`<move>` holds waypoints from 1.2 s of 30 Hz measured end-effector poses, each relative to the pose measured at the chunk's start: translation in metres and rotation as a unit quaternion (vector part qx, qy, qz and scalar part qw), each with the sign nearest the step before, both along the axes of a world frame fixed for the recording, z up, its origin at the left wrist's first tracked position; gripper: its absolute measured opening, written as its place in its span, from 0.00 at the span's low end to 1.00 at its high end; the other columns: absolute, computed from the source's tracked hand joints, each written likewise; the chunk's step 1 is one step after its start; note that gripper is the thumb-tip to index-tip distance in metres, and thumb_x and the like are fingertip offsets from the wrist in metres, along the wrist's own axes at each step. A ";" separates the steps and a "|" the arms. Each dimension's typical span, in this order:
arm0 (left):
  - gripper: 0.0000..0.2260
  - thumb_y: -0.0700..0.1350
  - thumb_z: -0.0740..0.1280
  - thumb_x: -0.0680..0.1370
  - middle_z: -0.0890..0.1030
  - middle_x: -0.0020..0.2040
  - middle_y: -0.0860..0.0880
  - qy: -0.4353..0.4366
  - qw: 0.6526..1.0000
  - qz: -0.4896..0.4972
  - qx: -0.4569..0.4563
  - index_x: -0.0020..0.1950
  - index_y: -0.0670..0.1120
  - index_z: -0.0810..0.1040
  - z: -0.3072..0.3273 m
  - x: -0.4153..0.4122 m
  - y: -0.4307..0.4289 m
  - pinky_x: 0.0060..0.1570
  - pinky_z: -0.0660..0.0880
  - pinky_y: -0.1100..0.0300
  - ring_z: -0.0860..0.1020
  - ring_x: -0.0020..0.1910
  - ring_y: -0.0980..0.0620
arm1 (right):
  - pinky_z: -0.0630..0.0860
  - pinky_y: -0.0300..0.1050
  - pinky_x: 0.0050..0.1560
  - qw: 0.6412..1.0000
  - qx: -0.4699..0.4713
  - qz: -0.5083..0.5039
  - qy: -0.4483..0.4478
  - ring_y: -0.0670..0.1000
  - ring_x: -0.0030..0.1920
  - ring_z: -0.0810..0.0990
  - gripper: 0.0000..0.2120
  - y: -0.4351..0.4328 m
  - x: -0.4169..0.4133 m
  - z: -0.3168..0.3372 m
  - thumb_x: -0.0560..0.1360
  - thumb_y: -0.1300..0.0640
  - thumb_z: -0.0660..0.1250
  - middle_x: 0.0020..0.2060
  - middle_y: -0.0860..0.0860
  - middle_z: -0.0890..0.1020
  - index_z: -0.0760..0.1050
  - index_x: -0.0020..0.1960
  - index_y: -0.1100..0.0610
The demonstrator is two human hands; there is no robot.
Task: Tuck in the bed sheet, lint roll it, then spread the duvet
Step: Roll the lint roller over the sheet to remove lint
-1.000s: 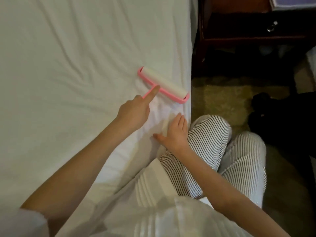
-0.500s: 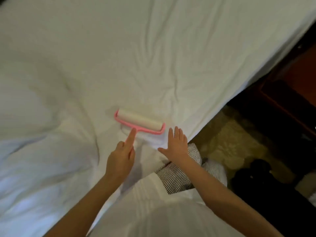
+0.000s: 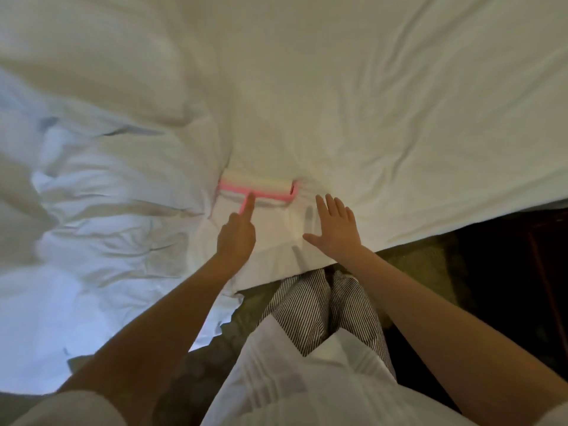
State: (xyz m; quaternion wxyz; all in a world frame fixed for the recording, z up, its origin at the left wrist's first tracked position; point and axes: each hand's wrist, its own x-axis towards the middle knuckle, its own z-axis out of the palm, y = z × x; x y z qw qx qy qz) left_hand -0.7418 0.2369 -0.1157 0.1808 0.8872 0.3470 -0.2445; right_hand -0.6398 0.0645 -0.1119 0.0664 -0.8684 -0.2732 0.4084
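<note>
A pink lint roller (image 3: pixel 256 187) with a white roll lies across the white bed sheet (image 3: pixel 384 112) close to the bed's near edge. My left hand (image 3: pixel 236 235) grips its pink handle, index finger stretched along the stem. My right hand (image 3: pixel 336 229) lies flat on the sheet just right of the roller, fingers straight and spread. The crumpled white duvet (image 3: pixel 92 192) is bunched up on the left side of the bed, right beside the roller's left end.
The bed's edge runs diagonally from lower centre to the right. Below it are patterned carpet (image 3: pixel 421 259) and my striped trousers (image 3: pixel 310 302). Dark wooden furniture (image 3: pixel 547 272) stands at the right edge.
The view has swung left along the bed, and the roller with my left hand has travelled towards the bunched duvet. My right hand stays flat on the sheet beside it.
</note>
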 end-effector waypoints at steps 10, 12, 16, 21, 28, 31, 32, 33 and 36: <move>0.30 0.39 0.55 0.79 0.69 0.40 0.44 -0.006 0.997 0.035 -0.073 0.74 0.55 0.41 0.018 -0.049 -0.015 0.39 0.75 0.51 0.73 0.35 0.44 | 0.39 0.54 0.73 0.996 -0.069 0.052 -0.015 0.57 0.76 0.38 0.48 0.027 0.031 -0.022 0.74 0.40 0.64 0.76 0.56 0.39 0.35 0.76 0.57; 0.25 0.47 0.50 0.82 0.71 0.42 0.44 0.042 0.993 0.043 -0.105 0.73 0.56 0.40 0.029 -0.086 -0.025 0.36 0.71 0.56 0.72 0.35 0.47 | 0.37 0.54 0.73 0.993 -0.100 0.065 0.000 0.57 0.75 0.36 0.50 0.025 0.030 -0.028 0.73 0.39 0.65 0.75 0.56 0.36 0.32 0.75 0.58; 0.28 0.39 0.54 0.81 0.72 0.45 0.42 0.013 0.997 0.025 -0.076 0.76 0.55 0.46 0.017 -0.054 -0.016 0.41 0.73 0.57 0.70 0.34 0.50 | 0.37 0.54 0.73 0.990 -0.116 0.082 0.008 0.56 0.75 0.36 0.52 0.014 0.021 -0.035 0.72 0.39 0.66 0.75 0.56 0.36 0.32 0.75 0.57; 0.30 0.37 0.54 0.79 0.74 0.47 0.41 -0.041 0.999 0.001 -0.031 0.77 0.55 0.46 -0.003 0.033 0.004 0.43 0.74 0.52 0.75 0.39 0.43 | 0.38 0.55 0.73 0.991 -0.112 0.076 0.018 0.56 0.75 0.36 0.51 0.004 0.011 -0.033 0.72 0.41 0.67 0.75 0.56 0.36 0.32 0.76 0.56; 0.31 0.36 0.54 0.79 0.69 0.43 0.44 0.072 0.994 0.041 -0.066 0.77 0.56 0.46 0.025 -0.083 -0.035 0.36 0.66 0.59 0.66 0.31 0.53 | 0.38 0.55 0.73 0.990 -0.112 0.079 0.036 0.56 0.76 0.37 0.50 0.006 0.005 -0.030 0.73 0.41 0.66 0.76 0.56 0.37 0.33 0.76 0.56; 0.30 0.36 0.54 0.79 0.70 0.41 0.44 0.054 0.995 0.037 -0.073 0.77 0.55 0.48 0.025 -0.073 -0.033 0.37 0.74 0.57 0.68 0.31 0.52 | 0.39 0.55 0.73 0.990 -0.112 0.078 0.044 0.56 0.76 0.37 0.50 0.005 0.007 -0.033 0.73 0.41 0.66 0.76 0.56 0.37 0.34 0.76 0.56; 0.31 0.36 0.54 0.79 0.69 0.41 0.45 0.038 0.996 0.033 -0.071 0.77 0.55 0.48 0.020 -0.055 -0.026 0.39 0.74 0.56 0.69 0.33 0.51 | 0.39 0.55 0.73 0.990 -0.110 0.074 0.045 0.56 0.76 0.37 0.50 0.005 0.009 -0.033 0.73 0.41 0.66 0.76 0.56 0.38 0.34 0.76 0.56; 0.31 0.37 0.54 0.79 0.68 0.42 0.45 0.027 0.998 0.020 -0.062 0.77 0.55 0.46 0.016 -0.033 -0.019 0.41 0.72 0.56 0.70 0.36 0.49 | 0.39 0.55 0.73 0.991 -0.108 0.071 0.045 0.56 0.76 0.38 0.50 0.005 0.011 -0.034 0.73 0.41 0.66 0.76 0.56 0.38 0.34 0.76 0.56; 0.31 0.37 0.54 0.79 0.68 0.44 0.45 -0.022 0.999 0.002 -0.042 0.77 0.55 0.45 0.003 0.038 0.004 0.39 0.67 0.56 0.71 0.38 0.48 | 0.39 0.55 0.73 0.991 -0.108 0.065 0.037 0.56 0.76 0.38 0.49 0.003 0.023 -0.032 0.74 0.42 0.66 0.76 0.55 0.38 0.34 0.76 0.57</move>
